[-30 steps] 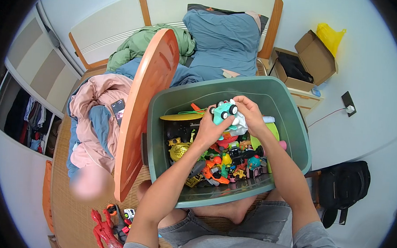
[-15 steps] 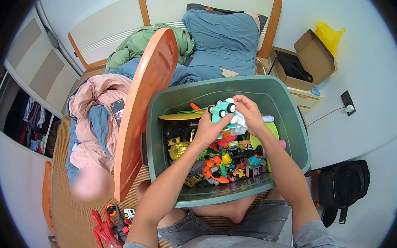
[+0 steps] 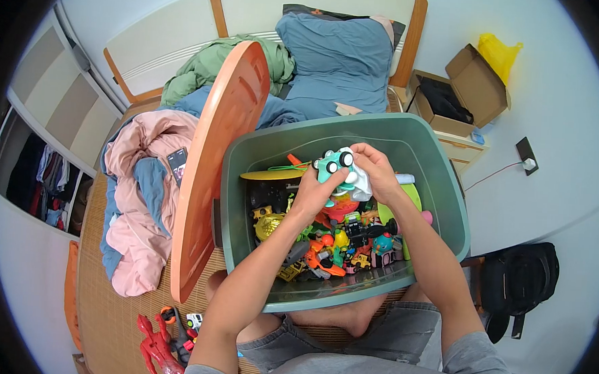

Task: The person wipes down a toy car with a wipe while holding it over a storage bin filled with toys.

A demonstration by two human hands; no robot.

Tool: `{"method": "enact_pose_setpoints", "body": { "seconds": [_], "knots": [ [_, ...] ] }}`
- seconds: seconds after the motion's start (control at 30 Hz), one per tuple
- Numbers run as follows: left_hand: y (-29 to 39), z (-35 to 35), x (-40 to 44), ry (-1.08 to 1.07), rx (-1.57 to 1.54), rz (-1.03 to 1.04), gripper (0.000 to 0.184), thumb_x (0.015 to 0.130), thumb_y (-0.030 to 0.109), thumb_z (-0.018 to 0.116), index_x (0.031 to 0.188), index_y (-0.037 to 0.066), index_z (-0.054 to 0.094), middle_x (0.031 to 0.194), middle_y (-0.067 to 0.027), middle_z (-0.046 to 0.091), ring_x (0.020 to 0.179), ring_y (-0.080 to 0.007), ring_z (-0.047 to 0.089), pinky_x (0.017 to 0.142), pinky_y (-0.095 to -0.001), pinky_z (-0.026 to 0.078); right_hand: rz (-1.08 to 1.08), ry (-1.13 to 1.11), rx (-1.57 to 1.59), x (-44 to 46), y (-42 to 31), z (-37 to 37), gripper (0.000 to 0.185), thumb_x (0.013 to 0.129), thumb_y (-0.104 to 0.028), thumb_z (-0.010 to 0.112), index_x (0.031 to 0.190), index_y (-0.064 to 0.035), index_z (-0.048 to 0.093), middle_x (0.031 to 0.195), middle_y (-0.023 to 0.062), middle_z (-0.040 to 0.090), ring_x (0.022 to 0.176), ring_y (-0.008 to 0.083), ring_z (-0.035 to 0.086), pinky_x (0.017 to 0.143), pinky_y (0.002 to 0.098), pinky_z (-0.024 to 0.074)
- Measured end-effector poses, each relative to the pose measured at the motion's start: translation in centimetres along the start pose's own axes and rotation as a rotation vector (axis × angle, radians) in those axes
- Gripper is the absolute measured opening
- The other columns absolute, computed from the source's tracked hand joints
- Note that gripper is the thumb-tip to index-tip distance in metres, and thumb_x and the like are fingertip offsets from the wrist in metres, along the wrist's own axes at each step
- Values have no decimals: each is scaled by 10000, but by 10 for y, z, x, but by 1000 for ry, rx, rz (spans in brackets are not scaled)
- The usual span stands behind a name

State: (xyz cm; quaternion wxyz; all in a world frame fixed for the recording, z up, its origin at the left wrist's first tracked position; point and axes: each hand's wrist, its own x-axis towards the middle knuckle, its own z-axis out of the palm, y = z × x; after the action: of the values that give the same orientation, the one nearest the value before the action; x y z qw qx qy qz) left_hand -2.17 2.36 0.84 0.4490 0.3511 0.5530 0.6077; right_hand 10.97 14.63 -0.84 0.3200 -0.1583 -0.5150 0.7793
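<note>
Above the open green storage bin [image 3: 451, 195], my left hand [image 3: 314, 193] grips a turquoise toy car [image 3: 329, 167] with its black-and-white wheels showing. My right hand [image 3: 376, 169] pinches a white cloth [image 3: 360, 185] pressed against the car's right side. Part of the car is hidden by the cloth and fingers. Below both hands, the bin holds several jumbled toys, among them a yellow translucent piece [image 3: 268, 226], an orange toy [image 3: 320, 249], a small yellow truck [image 3: 360, 261] and a light-green piece [image 3: 410, 206].
An orange lid [image 3: 213, 162] stands on edge at the bin's left. Beyond it lie pink bedding [image 3: 140, 246] and a phone [image 3: 177, 163]. A red figure [image 3: 159, 349] rests on the mat at lower left. A cardboard box [image 3: 484, 95] and black backpack [image 3: 518, 276] are at right.
The car has shifted very slightly in my left hand's grip, and the cloth has moved a little beside it. Both hands stay in nearly the same place.
</note>
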Motion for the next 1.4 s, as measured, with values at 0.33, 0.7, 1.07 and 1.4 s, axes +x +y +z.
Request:
{"method": "enact_pose_setpoints", "body": {
  "seconds": [0.33, 0.7, 1.07, 1.4],
  "knots": [
    [-5, 0, 1, 2, 215, 108, 443, 841, 299, 734, 1124, -1, 571, 1028, -63, 635, 929, -137, 594, 829, -298, 476, 62, 90, -91, 0, -3, 1, 147, 963, -127, 582, 1075, -34, 604, 952, 21, 667, 825, 65, 621, 716, 229, 509],
    [-8, 0, 2, 5, -12, -88, 452, 857, 331, 720, 1149, 14, 585, 1045, -41, 633, 913, -126, 598, 790, -288, 489, 133, 69, -94, -1, -5, 0, 136, 955, -128, 578, 1056, -41, 603, 959, 10, 646, 827, 66, 612, 717, 232, 510],
    [-10, -3, 4, -23, 201, -96, 519, 830, 357, 730, 1191, 16, 582, 1104, -72, 632, 960, -157, 592, 849, -304, 465, 211, 94, -122, 4, 8, -10, 152, 904, -102, 596, 1043, -41, 611, 950, 34, 644, 830, 106, 618, 723, 256, 512],
    [-39, -14, 13, 36, 649, -105, 666, 743, 419, 753, 1208, -18, 562, 1116, -163, 654, 1007, -256, 643, 876, -356, 490, 146, 111, -663, 2, 34, -30, 242, 810, -36, 599, 1044, 3, 647, 961, 87, 675, 865, 176, 647, 775, 311, 524]
  ]
}}
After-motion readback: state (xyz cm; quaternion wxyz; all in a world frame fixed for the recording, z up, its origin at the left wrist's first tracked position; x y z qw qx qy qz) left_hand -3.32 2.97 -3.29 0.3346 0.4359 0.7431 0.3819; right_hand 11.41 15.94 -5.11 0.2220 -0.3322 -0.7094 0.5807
